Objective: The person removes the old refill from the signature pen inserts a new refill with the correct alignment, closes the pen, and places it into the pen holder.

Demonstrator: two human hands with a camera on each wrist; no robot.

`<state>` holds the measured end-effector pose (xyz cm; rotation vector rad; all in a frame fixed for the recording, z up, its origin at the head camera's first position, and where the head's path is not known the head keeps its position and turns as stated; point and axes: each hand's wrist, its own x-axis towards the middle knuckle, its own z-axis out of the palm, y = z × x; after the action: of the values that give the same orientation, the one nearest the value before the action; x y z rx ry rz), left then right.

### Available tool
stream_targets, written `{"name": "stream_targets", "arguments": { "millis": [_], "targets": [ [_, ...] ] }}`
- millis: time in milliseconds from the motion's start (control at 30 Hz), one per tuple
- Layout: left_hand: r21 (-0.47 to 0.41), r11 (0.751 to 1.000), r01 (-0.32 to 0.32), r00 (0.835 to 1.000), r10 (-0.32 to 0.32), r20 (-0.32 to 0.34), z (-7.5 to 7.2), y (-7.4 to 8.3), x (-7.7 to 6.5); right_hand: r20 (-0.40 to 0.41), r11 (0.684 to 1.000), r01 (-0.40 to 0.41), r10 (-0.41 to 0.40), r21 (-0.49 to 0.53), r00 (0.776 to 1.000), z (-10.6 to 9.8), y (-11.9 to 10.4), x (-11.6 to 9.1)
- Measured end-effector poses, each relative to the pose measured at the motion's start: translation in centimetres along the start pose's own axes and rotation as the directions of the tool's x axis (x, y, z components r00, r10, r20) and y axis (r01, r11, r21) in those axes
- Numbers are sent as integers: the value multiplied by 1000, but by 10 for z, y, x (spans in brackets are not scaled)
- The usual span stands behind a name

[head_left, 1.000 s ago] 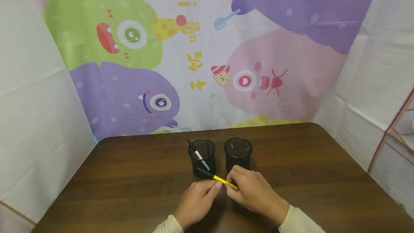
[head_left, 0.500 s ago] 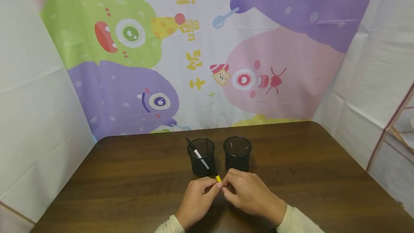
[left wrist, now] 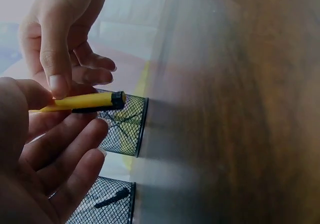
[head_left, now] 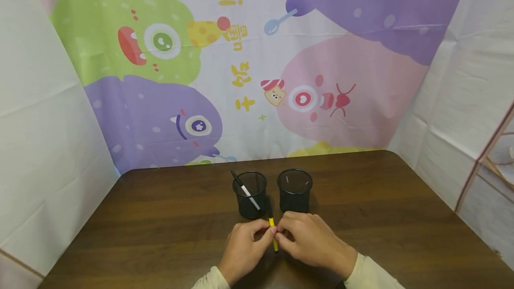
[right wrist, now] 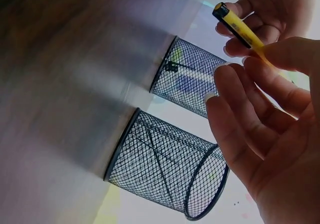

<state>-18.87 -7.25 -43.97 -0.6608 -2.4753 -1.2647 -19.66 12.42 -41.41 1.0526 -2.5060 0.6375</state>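
Between my two hands is a yellow pen (head_left: 275, 244) with black ends, standing nearly lengthwise away from me. My left hand (head_left: 243, 246) pinches it between thumb and index finger. From the other side my right hand (head_left: 311, 239) pinches it too, and the fingertips of both hands nearly meet. In the left wrist view the yellow barrel (left wrist: 90, 102) shows a black clip and a black end; the rest is hidden behind fingers. Just beyond the hands stand a left black mesh cup (head_left: 246, 208) holding a black-and-white marker (head_left: 248, 194), and a right mesh cup (head_left: 295, 200).
Crossed thin dark lines (right wrist: 156, 151) show at the right cup's mesh in the right wrist view. Both cups stand on a brown wooden table (head_left: 160, 217). A cartoon-printed cloth (head_left: 257, 137) hangs behind the table, with pale cloth walls at both sides.
The pen has swung from slanting toward the upper left to pointing almost straight away from me, and its near end now shows below the thumbs. The right hand has shifted slightly left.
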Motion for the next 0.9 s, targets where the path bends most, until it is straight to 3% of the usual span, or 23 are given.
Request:
{"name": "stream_targets", "arguments": {
  "millis": [333, 533, 700, 900],
  "targets": [
    [107, 994, -34, 998, 40, -51, -1, 3, 0, -97, 999, -3, 8, 46, 995, 0, 5, 2],
    [124, 990, -65, 997, 70, -39, -2, 3, -1, -137, 988, -78, 96, 131, 986, -3, 8, 2],
    [143, 985, -93, 993, 102, -63, -1, 2, 1, -154, 956, -166, 207, 244, 966, -6, 11, 2],
    [189, 975, -119, 981, 145, -132, 0, 0, 0, -97, 895, -221, 278, 389, 956, -8, 14, 4]
  ]
}}
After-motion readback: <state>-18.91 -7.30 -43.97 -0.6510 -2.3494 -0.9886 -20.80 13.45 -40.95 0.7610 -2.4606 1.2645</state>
